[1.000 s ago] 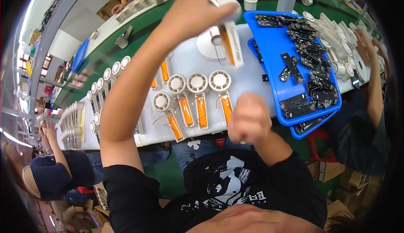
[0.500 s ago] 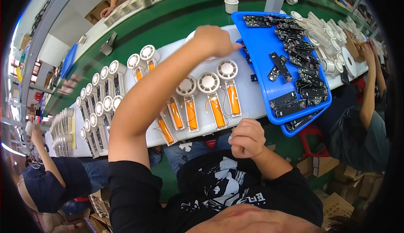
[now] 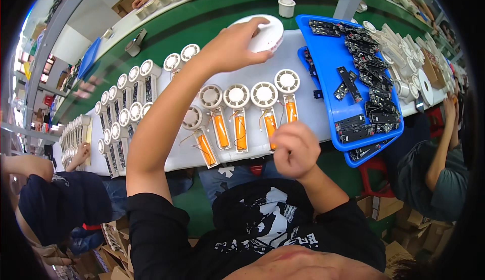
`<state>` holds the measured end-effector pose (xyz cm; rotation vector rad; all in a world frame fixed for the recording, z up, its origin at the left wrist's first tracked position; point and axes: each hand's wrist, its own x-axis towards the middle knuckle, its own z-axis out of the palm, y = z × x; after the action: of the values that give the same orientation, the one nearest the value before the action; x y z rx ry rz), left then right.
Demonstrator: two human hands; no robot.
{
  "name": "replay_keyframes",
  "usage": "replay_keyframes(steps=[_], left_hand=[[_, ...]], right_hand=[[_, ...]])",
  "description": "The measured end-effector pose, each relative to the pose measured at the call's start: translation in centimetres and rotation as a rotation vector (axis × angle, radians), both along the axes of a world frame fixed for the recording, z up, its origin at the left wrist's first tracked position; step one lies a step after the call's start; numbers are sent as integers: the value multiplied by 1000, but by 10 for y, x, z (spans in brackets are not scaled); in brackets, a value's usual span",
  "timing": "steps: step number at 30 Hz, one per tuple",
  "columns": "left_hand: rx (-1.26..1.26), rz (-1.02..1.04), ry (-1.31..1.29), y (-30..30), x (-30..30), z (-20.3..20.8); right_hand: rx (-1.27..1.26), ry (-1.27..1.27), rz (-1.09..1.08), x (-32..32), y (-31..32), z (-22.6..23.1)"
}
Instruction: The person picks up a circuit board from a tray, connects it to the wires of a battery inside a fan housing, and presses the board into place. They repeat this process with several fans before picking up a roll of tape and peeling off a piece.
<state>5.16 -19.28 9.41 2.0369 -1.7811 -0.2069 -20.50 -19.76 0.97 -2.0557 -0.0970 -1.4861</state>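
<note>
My left hand (image 3: 241, 45) reaches across the table with thumb and fingers spread around a round white disc (image 3: 270, 33), which looks like a thick roll. The palm hides part of it. My right hand (image 3: 297, 151) is held in front of my chest, fingers curled into a pinch and slightly blurred; I cannot make out what is in it. Beyond and to its left lie several white fan units, each with a round grille (image 3: 236, 96) and an open handle with an orange battery (image 3: 240, 131) and thin wires. My right hand overlaps the lower end of one handle (image 3: 270, 123).
At right, a blue tray (image 3: 331, 98) holds many black circuit boards (image 3: 371, 73), with another blue tray (image 3: 361, 154) partly under it. More fan units with black boards (image 3: 135, 110) stand in rows at left. A white cup (image 3: 286, 8) sits on the green belt (image 3: 212, 22). Co-workers sit on both sides.
My left hand has gone from a closed pinch to a spread grasp around the white disc. My right hand has stayed in front of my chest, its fingers still curled. The view has shifted slightly.
</note>
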Motion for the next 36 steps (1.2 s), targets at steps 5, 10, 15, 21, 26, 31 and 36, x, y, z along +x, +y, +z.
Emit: replay_keyframes(steps=[5, 10, 15, 21, 26, 31, 36], left_hand=[[-107, 95, 267, 74, -40, 31], [-231, 173, 391, 148, -67, 21], [-478, 333, -125, 188, -71, -15], [-377, 576, -273, 217, -82, -20], [-338, 661, -230, 236, -85, -23], [-503, 562, 179, 257, -88, -31], [-634, 472, 776, 264, -109, -24]], right_hand=[[131, -30, -114, 35, -7, 30], [288, -60, 143, 55, 21, 51], [65, 94, 246, 72, 37, 48], [-187, 214, 213, 85, 60, 44], [260, 260, 523, 94, 69, 50], [436, 392, 730, 100, 72, 60], [-219, 175, 792, 88, 61, 68]])
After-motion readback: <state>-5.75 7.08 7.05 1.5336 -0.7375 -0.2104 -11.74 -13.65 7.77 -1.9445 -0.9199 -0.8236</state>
